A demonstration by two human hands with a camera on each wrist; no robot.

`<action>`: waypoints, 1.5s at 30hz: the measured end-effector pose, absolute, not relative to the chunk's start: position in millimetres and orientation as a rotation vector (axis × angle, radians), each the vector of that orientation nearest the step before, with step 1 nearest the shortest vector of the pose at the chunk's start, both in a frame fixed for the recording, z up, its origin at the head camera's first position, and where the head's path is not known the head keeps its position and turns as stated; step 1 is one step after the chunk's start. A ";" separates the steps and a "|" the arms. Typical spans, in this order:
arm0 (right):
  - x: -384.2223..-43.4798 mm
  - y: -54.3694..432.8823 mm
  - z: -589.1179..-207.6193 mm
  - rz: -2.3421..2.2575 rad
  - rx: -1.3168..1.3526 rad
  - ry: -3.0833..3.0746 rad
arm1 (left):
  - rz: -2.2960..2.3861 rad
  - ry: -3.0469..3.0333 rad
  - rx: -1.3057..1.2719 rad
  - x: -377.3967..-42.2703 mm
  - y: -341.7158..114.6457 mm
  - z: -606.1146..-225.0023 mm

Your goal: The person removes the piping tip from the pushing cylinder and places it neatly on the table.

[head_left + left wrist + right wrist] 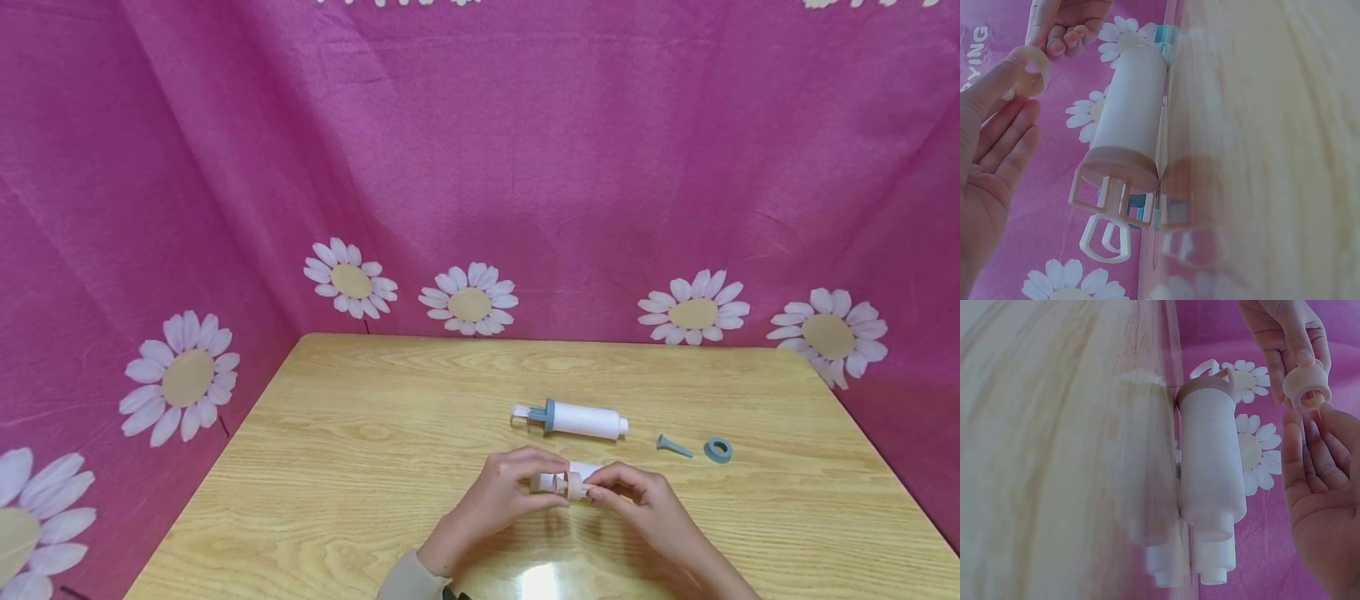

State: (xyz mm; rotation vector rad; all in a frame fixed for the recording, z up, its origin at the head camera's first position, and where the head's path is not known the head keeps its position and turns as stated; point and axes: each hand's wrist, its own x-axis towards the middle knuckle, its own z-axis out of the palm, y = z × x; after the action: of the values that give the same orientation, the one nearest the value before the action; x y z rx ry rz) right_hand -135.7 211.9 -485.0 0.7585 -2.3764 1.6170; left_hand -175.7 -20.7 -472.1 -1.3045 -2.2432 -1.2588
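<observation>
Just above the table, my left hand (501, 490) pinches a beige ring-shaped cap (1305, 382) between thumb and fingers. From the other side my right hand (647, 505) pinches a thin beige stem (1318, 402), whose end sits in the ring's opening; whether it is fixed there I cannot tell. Behind both hands lies a white cylinder (1210, 456) on its side, partly hidden in the head view. It has a beige collar (1124, 164) with an open frame and a white loop at one end, and a narrower neck at the other.
Farther back lies a similar white cylinder (587, 420) with a blue-grey collar and handle. To its right are a blue-grey flared stem (675, 447) and a blue-grey ring cap (718, 450). The wooden table (337, 467) meets a pink flowered curtain (570, 208).
</observation>
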 end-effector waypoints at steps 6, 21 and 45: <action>-136.3 210.6 -485.6 1.648 0.787 -2.351 | -1.240 -2.249 -1.310 -176.0 -21.4 -471.6; -135.9 199.7 -480.8 1.861 0.537 -2.445 | -1.224 -2.236 -1.284 -176.6 -22.1 -471.6; -134.1 196.7 -482.8 1.862 0.683 -2.329 | -1.313 -2.276 -1.224 -177.1 -26.2 -473.6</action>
State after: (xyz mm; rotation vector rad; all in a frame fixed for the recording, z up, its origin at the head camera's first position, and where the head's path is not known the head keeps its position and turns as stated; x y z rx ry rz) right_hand -134.1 196.7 -482.8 0.6829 -2.3292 1.8621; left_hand -177.1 -26.2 -473.6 -1.2244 -2.2756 -1.3129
